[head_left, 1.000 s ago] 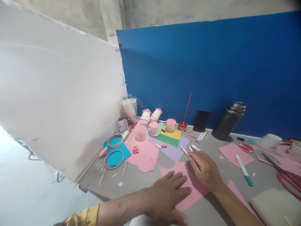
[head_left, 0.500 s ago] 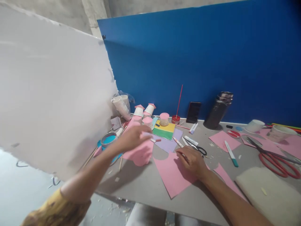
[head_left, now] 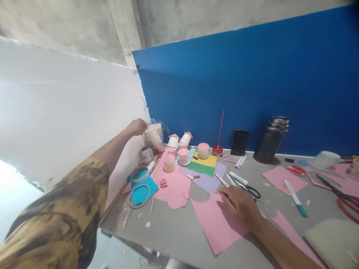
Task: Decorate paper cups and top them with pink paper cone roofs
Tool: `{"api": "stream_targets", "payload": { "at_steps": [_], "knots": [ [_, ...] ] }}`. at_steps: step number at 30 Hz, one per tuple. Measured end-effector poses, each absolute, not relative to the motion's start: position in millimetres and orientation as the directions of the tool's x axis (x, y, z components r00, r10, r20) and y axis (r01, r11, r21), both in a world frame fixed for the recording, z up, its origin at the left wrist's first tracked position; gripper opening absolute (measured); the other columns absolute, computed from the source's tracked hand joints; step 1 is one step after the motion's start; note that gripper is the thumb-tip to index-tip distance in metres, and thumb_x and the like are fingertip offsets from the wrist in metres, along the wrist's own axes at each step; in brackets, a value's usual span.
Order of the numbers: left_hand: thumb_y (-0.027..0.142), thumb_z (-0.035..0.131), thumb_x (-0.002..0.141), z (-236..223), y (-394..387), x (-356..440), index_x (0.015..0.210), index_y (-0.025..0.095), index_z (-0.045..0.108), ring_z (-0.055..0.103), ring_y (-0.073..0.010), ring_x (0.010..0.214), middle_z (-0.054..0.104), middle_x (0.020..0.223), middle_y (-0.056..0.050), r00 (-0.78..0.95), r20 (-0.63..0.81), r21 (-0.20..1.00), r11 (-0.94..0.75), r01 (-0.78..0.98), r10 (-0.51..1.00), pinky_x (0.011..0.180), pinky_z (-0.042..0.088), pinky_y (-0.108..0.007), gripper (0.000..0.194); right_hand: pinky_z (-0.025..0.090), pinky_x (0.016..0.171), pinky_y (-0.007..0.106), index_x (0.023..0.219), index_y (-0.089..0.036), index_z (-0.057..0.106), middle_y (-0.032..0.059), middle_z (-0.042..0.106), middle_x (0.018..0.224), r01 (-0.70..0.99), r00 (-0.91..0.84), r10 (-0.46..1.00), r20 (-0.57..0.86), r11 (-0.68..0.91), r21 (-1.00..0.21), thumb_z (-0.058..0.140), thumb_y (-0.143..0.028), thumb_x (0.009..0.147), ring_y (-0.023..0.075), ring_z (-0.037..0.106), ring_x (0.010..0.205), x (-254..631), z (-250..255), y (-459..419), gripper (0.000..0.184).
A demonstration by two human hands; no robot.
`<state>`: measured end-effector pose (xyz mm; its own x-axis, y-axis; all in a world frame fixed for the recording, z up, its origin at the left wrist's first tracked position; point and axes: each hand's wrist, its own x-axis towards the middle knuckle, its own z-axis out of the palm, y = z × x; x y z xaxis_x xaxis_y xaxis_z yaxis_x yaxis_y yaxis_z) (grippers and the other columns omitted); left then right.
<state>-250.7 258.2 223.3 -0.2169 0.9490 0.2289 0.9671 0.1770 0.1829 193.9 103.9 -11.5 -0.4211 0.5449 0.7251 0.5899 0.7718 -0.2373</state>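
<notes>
Far out on the left, my left hand (head_left: 138,127) reaches the rim of a stack of white paper cups (head_left: 155,136) in clear plastic wrap. Its fingers are pinched together at the near side of the rim. My right hand (head_left: 239,207) rests over a cut sheet of pink paper (head_left: 211,224), fingers curled, and what they may hold is hidden. A slim pink-and-white marker (head_left: 221,180) lies just beyond those fingers. Black-handled scissors (head_left: 246,185) lie beside the hand. Several small cups with pink paper tops (head_left: 184,156) stand between my hands.
Blue tape rings (head_left: 139,196) and a pink paper disc (head_left: 175,199) lie at left. A black flask (head_left: 271,140), a phone (head_left: 239,142) and a red pot with a stick (head_left: 217,150) stand along the blue board (head_left: 224,82). Red-handled scissors (head_left: 347,210) lie right.
My left arm has swung left and away from me, from above the pink paper to the stacked cups. My right hand stays on the pink sheet. The view has tilted up and turned left.
</notes>
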Motion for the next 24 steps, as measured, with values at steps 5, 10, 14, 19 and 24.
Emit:
{"api": "stream_targets", "payload": {
  "at_steps": [5,10,14,19,24],
  "knots": [
    [0.022,0.067,0.074,217,272,-253,0.090,0.014,0.080,0.070,-0.0214,0.073,0.072,0.066,-0.005,-0.169,0.225,0.178,0.130,0.975,0.960,0.075,0.048,-0.026,0.022,0.051,0.061,0.032,0.096,-0.023,0.068,0.0035,0.075,0.081,0.602,-0.415,0.564,0.714,0.759,-0.250,0.051,-0.016,0.100,0.0200,0.070,0.070,195,-16,106,0.018],
    [0.034,0.067,0.081,220,282,-258,0.079,0.015,0.077,0.068,-0.0207,0.077,0.072,0.071,-0.006,-0.127,0.228,0.155,0.093,0.983,0.965,0.073,0.045,-0.025,0.021,0.052,0.063,0.032,0.095,-0.023,0.067,0.0038,0.076,0.082,0.611,-0.409,0.579,0.705,0.748,-0.259,0.051,-0.015,0.100,0.0199,0.070,0.070,195,-18,107,0.019],
    [0.037,0.066,0.083,224,289,-264,0.073,0.016,0.075,0.067,-0.0208,0.079,0.072,0.071,-0.006,-0.109,0.246,0.125,0.080,0.989,0.963,0.070,0.044,-0.025,0.025,0.052,0.062,0.032,0.094,-0.023,0.067,0.0034,0.076,0.082,0.609,-0.417,0.582,0.698,0.749,-0.260,0.050,-0.014,0.100,0.0202,0.070,0.071,195,-18,108,0.020],
    [0.035,0.061,0.088,230,306,-262,0.088,0.016,0.078,0.068,-0.0207,0.091,0.079,0.088,-0.006,-0.069,0.304,0.072,0.049,0.996,0.950,0.076,0.045,-0.023,0.026,0.050,0.060,0.033,0.093,-0.023,0.067,0.0040,0.075,0.081,0.617,-0.419,0.602,0.680,0.738,-0.273,0.051,-0.015,0.100,0.0209,0.069,0.069,195,-19,108,0.020],
    [0.032,0.064,0.093,223,335,-245,0.091,0.015,0.077,0.070,-0.0214,0.097,0.079,0.093,-0.005,-0.030,0.261,0.013,0.027,1.000,0.965,0.083,0.049,-0.025,0.021,0.046,0.058,0.031,0.092,-0.023,0.066,0.0022,0.072,0.074,0.618,-0.423,0.603,0.676,0.738,-0.271,0.050,-0.015,0.101,0.0198,0.068,0.066,195,-17,108,0.020]
  ]
}}
